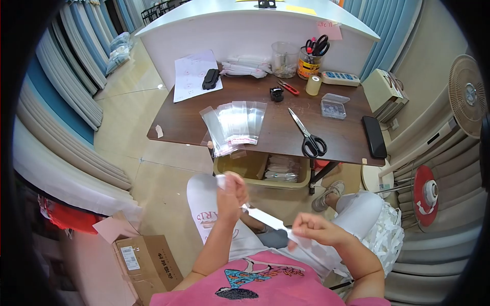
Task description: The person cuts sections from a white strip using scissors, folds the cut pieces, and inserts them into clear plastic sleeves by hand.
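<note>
seemingly, white strip (267, 220) spans both grips (233, 195) (313, 229)

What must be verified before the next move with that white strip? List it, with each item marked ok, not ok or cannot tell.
1. Left hand gripping the long, narrow white strip: ok, closed on it.
2. Right hand gripping the strip further along: ok, fingers pinched on it.
3. Strip free of creases and twists: cannot tell, partly hidden and blurred.
4. Steel scissors with black handles clear of both hands: ok, lying on the dark brown table.
5. Clear, flat plastic bags fully on the table: not ok, some overhang its front edge.
6. Small, clear plastic box closed: not ok, lid raised.
</note>
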Demonstrator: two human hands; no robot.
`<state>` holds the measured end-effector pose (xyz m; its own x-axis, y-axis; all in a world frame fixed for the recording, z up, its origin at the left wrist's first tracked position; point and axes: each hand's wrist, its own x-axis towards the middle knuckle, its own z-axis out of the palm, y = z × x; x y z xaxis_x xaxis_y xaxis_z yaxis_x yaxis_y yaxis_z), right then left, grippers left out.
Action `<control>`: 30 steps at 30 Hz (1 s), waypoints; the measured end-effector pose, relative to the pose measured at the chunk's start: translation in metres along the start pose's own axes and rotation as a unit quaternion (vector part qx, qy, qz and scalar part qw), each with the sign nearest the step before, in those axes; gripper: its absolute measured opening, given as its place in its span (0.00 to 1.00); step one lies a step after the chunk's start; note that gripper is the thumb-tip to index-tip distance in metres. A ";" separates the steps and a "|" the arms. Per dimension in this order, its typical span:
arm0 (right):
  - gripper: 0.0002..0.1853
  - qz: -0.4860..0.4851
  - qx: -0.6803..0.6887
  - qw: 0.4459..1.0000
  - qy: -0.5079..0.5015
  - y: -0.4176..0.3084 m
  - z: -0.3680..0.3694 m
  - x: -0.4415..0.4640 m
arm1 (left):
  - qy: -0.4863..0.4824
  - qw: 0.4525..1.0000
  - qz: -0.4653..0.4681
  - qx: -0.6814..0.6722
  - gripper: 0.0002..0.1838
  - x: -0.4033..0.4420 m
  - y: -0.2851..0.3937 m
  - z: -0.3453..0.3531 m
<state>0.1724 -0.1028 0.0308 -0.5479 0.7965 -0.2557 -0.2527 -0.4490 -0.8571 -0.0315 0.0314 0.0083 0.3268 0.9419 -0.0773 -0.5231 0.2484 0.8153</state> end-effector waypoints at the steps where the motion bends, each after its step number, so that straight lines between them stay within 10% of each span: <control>1: 0.09 0.040 -0.037 0.994 0.095 -0.019 0.011 0.002 | -0.037 0.991 0.021 0.130 0.20 -0.005 -0.008 0.003; 4: 0.05 -0.230 -0.235 0.925 0.191 -0.030 0.021 0.032 | -0.162 0.978 0.039 0.129 0.26 -0.023 -0.039 0.016; 15: 0.08 -0.226 -0.122 0.929 0.265 -0.021 0.029 0.054 | -0.186 0.980 -0.053 -0.054 0.22 -0.040 -0.048 0.046; 17: 0.14 -0.266 -0.260 0.882 0.290 -0.015 0.011 0.058 | -0.034 0.992 -0.101 -0.062 0.19 -0.029 -0.033 0.041; 19: 0.20 -0.223 -0.247 0.903 0.272 -0.007 -0.002 0.053 | -0.080 0.983 0.029 -0.165 0.21 0.011 0.012 0.017; 21: 0.23 0.000 0.026 0.995 0.101 -0.003 -0.010 0.039 | 0.138 0.970 0.161 -0.115 0.24 0.040 0.073 -0.017; 24: 0.21 0.026 -0.095 0.990 0.099 -0.008 -0.022 0.025 | 0.210 0.906 0.326 -0.172 0.22 0.056 0.133 -0.086; 26: 0.13 -0.111 -0.332 0.908 0.230 -0.017 -0.031 0.029 | 0.184 0.893 0.343 -0.225 0.21 0.048 0.143 -0.084; 28: 0.10 -0.220 -0.547 0.711 0.384 -0.048 -0.049 0.039 | 0.250 0.913 0.206 -0.248 0.18 0.039 0.129 -0.050; 30: 0.11 -0.259 -0.668 0.522 0.463 -0.079 -0.073 0.057 | 0.079 0.979 0.169 -0.087 0.15 0.040 0.075 -0.054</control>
<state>0.2188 0.0076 0.0510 0.0939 0.8028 0.5888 0.9449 0.1144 -0.3067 -0.1003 0.0998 0.0358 -0.0060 0.9967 0.0804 -0.7115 -0.0607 0.7000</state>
